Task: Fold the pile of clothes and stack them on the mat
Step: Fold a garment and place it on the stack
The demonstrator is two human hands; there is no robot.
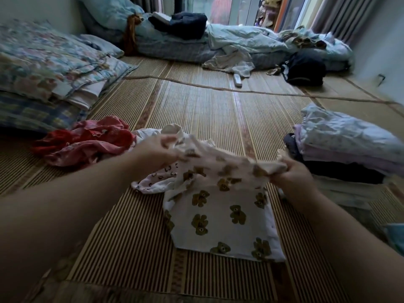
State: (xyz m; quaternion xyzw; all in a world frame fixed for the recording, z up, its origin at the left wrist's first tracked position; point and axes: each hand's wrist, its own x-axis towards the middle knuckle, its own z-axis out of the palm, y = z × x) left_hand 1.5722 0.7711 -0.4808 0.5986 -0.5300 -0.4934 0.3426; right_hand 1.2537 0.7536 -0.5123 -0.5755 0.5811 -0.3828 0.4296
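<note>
The bear-print top (220,215) lies near-centre on the mat (131,237), its far edge lifted by the left hand (157,154) and right hand (293,173), both curled pinching the cloth: mid-fold, so that edge probably next comes down flat before joining the stack (345,149) at right.

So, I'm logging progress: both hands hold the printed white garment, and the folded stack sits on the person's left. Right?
No. The head view shows the left hand and right hand holding the printed white garment, but the folded stack sits on the person's right.
</note>
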